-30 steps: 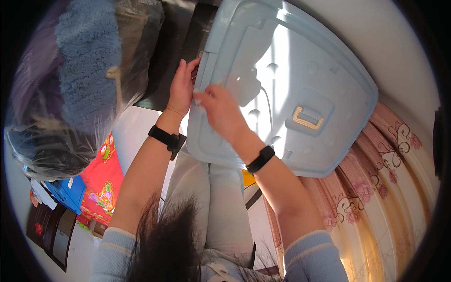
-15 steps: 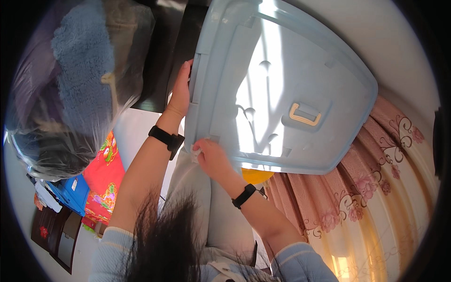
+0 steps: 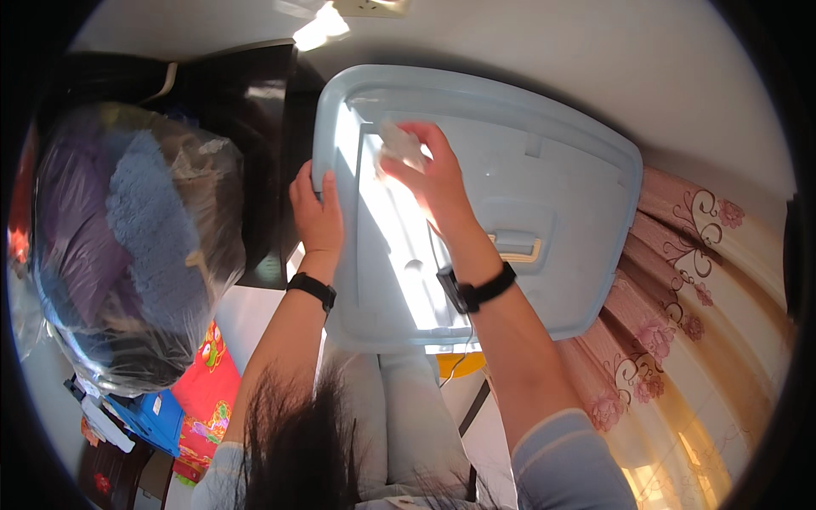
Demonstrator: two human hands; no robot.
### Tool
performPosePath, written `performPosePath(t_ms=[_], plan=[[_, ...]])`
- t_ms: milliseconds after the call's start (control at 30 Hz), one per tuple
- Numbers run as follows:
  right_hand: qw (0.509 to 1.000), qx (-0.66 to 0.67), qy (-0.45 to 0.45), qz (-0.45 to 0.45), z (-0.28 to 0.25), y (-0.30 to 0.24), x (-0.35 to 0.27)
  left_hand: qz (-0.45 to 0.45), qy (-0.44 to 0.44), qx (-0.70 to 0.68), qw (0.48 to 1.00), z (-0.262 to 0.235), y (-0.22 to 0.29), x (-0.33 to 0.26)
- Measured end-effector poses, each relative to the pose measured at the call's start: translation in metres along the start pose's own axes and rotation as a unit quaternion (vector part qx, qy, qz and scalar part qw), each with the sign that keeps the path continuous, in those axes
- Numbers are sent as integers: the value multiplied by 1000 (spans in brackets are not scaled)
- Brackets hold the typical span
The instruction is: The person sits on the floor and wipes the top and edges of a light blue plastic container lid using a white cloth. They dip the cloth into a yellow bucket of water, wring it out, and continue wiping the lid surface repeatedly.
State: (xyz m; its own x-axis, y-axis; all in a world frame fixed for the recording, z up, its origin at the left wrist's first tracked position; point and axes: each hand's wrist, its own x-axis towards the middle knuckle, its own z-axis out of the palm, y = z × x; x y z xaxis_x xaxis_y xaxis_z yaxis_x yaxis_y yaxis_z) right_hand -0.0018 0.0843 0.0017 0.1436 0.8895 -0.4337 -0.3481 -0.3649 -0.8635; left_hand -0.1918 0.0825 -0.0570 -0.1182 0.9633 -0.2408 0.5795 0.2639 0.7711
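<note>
Gripping the left rim of a pale blue, smooth plastic storage-bin lid [image 3: 544, 212], our left hand [image 3: 317, 217] curls its fingers over the edge. Our right hand [image 3: 433, 178] presses a small crumpled white cloth [image 3: 399, 144] flat against the lid's recessed upper-left panel, fingers closed on the cloth. We hold the rounded-rectangle lid above our lap, its long axis running left to right (a cream latch sits right of centre). Left of the lid sits a clear, crinkled plastic bag [image 3: 127, 246] holding fuzzy blue and purple textiles.
</note>
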Motion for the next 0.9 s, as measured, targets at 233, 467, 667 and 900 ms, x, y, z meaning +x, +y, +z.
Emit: performPosePath(t_ms=[233,467,667,900], plan=[[798,-456,-55,-390,-8,22,94,44,23,54,997,5,-7,2],[829,-442,297,-171,-252,-36,19,49,31,76,995,5,-4,1],[690,-569,386,-226,-314,-41,13,62,27,80,995,6,-11,2],[821,-407,158,-367,-25,21,71,72,33,101,992,3,-21,6]])
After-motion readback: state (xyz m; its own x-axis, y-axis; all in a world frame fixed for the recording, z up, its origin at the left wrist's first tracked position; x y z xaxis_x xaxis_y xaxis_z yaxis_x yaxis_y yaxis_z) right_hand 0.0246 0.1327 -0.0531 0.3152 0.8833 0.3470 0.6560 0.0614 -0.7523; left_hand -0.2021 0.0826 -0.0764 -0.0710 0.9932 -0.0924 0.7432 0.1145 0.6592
